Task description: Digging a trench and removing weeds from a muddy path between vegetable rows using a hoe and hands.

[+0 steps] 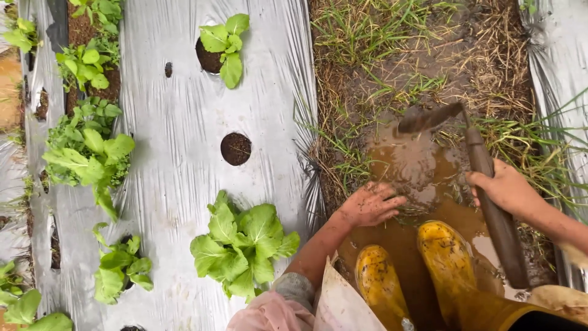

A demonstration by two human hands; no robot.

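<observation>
Boots point(422, 276) — yellow rubber, mud-streaked — stood in the brown puddle point(422, 184) of the furrow, nearest the camera. Just beyond them the left hand point(370, 205) lay spread, fingers apart and holding nothing, on wet mud at the puddle's left edge. Right of the puddle, the right hand point(505, 190) was clamped round the wooden handle of a hoe point(487, 184). Its long axis ran from near the right boot up and slightly leftward; the muddy blade point(427, 118) pointed left, across the puddle's far edge. By the look of it, the work in hand was scraping mud from the furrow, and the next stroke would call for drawing the blade back through the water, keeping clear of the open hand. Left of the puddle lay silver mulch film point(177, 141) with leafy seedlings point(242, 245) — farther off, dry grass point(392, 43).
</observation>
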